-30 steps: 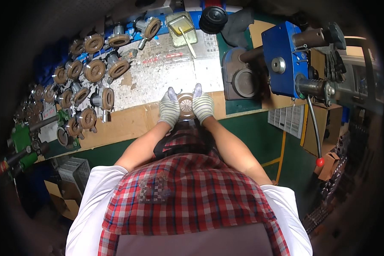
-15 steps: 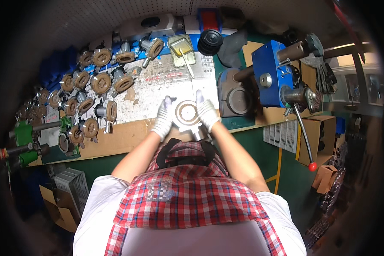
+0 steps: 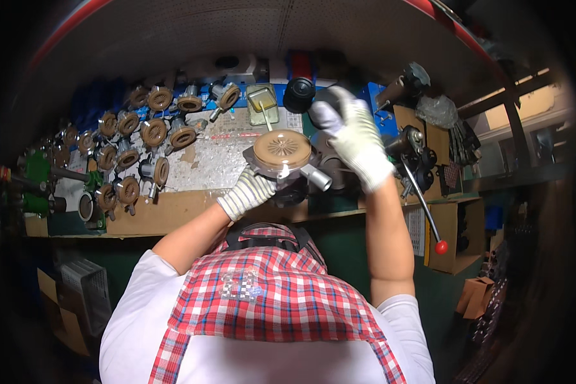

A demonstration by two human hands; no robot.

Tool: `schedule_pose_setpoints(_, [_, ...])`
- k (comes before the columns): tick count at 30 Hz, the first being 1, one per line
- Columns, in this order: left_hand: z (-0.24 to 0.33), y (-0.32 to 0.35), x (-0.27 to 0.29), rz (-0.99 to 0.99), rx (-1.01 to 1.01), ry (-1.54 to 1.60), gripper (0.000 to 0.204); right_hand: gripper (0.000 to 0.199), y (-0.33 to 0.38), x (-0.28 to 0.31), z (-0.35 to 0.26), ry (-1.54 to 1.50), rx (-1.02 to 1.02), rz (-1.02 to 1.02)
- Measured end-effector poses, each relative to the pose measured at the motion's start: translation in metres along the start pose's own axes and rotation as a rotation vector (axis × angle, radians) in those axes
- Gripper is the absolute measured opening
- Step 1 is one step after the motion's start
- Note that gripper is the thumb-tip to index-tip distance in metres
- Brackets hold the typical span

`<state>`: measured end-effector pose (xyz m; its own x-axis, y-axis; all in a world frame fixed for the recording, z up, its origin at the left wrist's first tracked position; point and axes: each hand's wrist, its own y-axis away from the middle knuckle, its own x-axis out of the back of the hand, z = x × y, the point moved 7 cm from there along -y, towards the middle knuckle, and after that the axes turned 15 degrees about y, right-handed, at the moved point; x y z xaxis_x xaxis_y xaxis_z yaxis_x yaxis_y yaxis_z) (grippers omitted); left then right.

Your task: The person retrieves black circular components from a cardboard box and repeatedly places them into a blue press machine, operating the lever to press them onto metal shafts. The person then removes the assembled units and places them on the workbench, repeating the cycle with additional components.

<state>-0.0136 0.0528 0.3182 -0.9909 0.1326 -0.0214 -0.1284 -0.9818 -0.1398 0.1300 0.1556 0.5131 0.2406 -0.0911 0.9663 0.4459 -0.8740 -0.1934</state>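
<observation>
My left hand (image 3: pixel 248 194) in a striped white glove is closed on the lower left side of a round metal housing (image 3: pixel 281 153). This housing has a glossy brown face with radial slots, and a silver pipe stub juts out at its lower right. It is held up above the near edge of the bench, and a dark part shows beneath it. My right hand (image 3: pixel 355 141), also gloved, is raised to the right of the housing, apart from it. Its fingers are smeared by motion in front of a dark shape, so any grip is unclear.
Several similar brown-faced housings (image 3: pixel 153 132) stand at the bench's left. A shallow tray (image 3: pixel 263 104) with yellow contents and a white stick lies at the back. A press lever with a red knob (image 3: pixel 441 247) slopes down at right; a green clamp (image 3: pixel 37 168) is far left.
The housing has come up off the bench, tilted and larger in view. My right hand has left its side, moving up and right; my left has shifted under it. The view has tilted upward.
</observation>
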Motion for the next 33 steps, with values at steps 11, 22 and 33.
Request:
schedule_pose_setpoints(11, [0.028, 0.018, -0.014, 0.174, 0.336, 0.506, 0.063, 0.068, 0.16, -0.044, 0.024, -0.374, 0.03, -0.009])
schedule_pose_setpoints(22, [0.047, 0.012, -0.039, 0.144, 0.38, 0.49, 0.066, 0.06, 0.197, -0.15, 0.084, -0.618, -0.416, 0.027])
schedule_pose_setpoints(33, [0.044, 0.01, -0.036, 0.148, 0.303, 0.382, 0.065, 0.042, 0.199, -0.137, 0.097, -0.65, -0.452, 0.123])
